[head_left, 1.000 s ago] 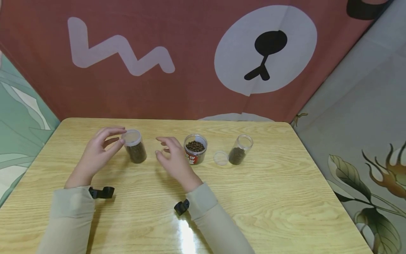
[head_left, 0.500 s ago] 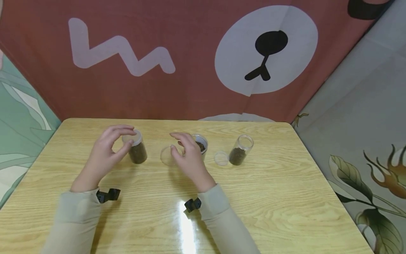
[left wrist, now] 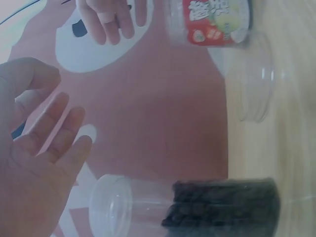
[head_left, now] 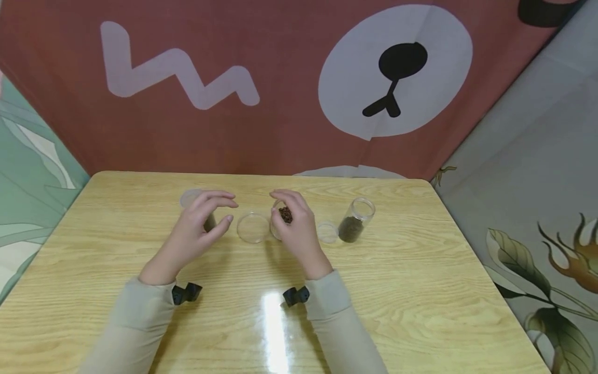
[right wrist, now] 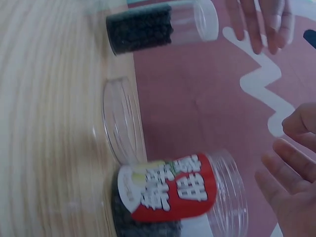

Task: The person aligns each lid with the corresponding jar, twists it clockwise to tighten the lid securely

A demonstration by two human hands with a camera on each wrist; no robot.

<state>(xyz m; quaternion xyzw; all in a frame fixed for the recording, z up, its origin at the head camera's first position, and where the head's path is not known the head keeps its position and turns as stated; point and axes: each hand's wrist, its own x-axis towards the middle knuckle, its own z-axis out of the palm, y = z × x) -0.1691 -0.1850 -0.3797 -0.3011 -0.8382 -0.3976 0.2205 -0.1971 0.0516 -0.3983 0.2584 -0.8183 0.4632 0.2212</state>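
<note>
My left hand [head_left: 196, 223] hovers with loosely bent fingers in front of a capped clear jar [left wrist: 222, 207] of dark granules, partly hiding it in the head view. Nothing is between its fingers and thumb. My right hand [head_left: 299, 228] is at the open, red-labelled jar [right wrist: 173, 190], which holds brown beans [head_left: 285, 214]. The right wrist view shows its loosely bent fingers beyond the jar's mouth, apart from the rim. Between the two hands a wide clear lid [head_left: 253, 227] lies on the table.
Right of the right hand, a small clear lid [head_left: 327, 231] lies beside an open glass jar [head_left: 356, 221] part-filled with dark granules. Wood-grain table [head_left: 420, 291] runs around them. A reddish-brown cloth [head_left: 280, 135] with a cartoon face hangs behind.
My left hand has moved right, away from the capped jar's lid. My right hand has moved right to the bean jar, uncovering the wide clear lid on the table.
</note>
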